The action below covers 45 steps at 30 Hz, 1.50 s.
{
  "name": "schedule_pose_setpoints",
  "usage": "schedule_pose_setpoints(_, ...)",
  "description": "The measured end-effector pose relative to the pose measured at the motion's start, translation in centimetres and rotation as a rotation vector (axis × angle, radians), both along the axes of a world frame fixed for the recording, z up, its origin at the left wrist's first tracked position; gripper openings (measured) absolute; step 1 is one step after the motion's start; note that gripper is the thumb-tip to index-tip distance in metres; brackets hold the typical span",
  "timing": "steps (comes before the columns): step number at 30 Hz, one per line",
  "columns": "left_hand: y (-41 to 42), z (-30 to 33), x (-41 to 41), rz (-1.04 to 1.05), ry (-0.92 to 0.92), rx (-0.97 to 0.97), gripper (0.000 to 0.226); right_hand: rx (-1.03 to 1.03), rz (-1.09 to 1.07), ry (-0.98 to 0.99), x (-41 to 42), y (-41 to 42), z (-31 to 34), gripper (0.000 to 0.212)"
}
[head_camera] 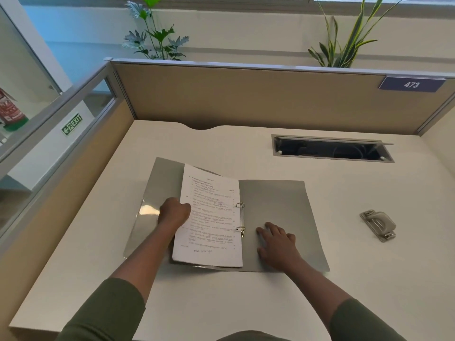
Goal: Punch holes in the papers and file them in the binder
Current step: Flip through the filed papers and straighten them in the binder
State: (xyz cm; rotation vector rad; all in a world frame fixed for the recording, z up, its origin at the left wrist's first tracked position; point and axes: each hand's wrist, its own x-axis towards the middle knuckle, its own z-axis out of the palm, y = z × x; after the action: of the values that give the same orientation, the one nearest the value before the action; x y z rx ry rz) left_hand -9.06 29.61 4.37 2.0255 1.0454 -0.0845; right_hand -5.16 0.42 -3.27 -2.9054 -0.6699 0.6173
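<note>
A grey ring binder [275, 205] lies open on the white desk, its two metal rings [240, 219] near the middle. A stack of printed papers [211, 217] sits on the rings and covers the binder's left half. My left hand [173, 210] grips the papers' left edge, which is lifted a little off the cover. My right hand [277, 241] rests flat, fingers spread, on the bare right cover just right of the lower ring. A grey hole punch [378, 225] stands on the desk well to the right of the binder.
A rectangular cable opening [332, 148] with a raised flap is cut into the desk at the back right. Beige partition walls [246, 97] close the desk at the back and left. Plants stand behind the partition.
</note>
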Motion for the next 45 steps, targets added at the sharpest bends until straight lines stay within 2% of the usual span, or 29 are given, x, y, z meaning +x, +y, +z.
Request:
schedule_pose_setpoints(7,0.2,2.6,1.2,-0.088,-0.126,-0.105,0.010,-0.001,-0.016,0.010,0.1,-0.1,0.1,0.061)
schedule_pose_setpoints(14,-2.0,4.8,2.6,-0.044,-0.204,-0.497,0.011,0.006,-0.003,0.026,0.7,-0.3,0.5,0.056)
schedule_pose_setpoints(19,-5.2,4.9,3.5,-0.106,-0.235,-0.611,0.013,0.033,-0.021,0.069,1.4,-0.8,1.1,0.056)
schedule_pose_setpoints(22,-7.5,4.5,4.1,-0.133,-0.236,-0.643,0.013,0.089,-0.057,0.122,1.8,-1.0,1.7,0.056)
schedule_pose_setpoints(28,-11.6,3.4,5.5,-0.149,-0.191,-0.646,0.035,0.384,-0.234,0.225,2.9,-1.8,3.4,0.049)
schedule_pose_setpoints(33,-15.0,3.1,6.3,-0.172,-0.201,-0.601,0.017,0.699,-0.482,0.182,4.0,-3.0,4.9,0.027)
schedule_pose_setpoints(36,-16.9,2.9,6.4,-0.147,-0.200,-0.600,0.025,0.836,-0.535,0.263,4.4,-3.3,6.5,0.027)
schedule_pose_setpoints(39,-18.5,2.4,6.6,-0.121,-0.201,-0.621,0.031,0.860,-0.494,0.328,4.6,-3.6,7.9,0.032)
schedule_pose_setpoints(42,-19.8,2.1,6.8,-0.080,-0.202,-0.671,0.022,0.837,-0.458,0.359,4.6,-4.0,8.6,0.047)
schedule_pose_setpoints(45,-20.7,2.1,6.8,-0.050,-0.180,-0.707,0.014,0.803,-0.412,0.380,4.6,-4.6,8.7,0.044)
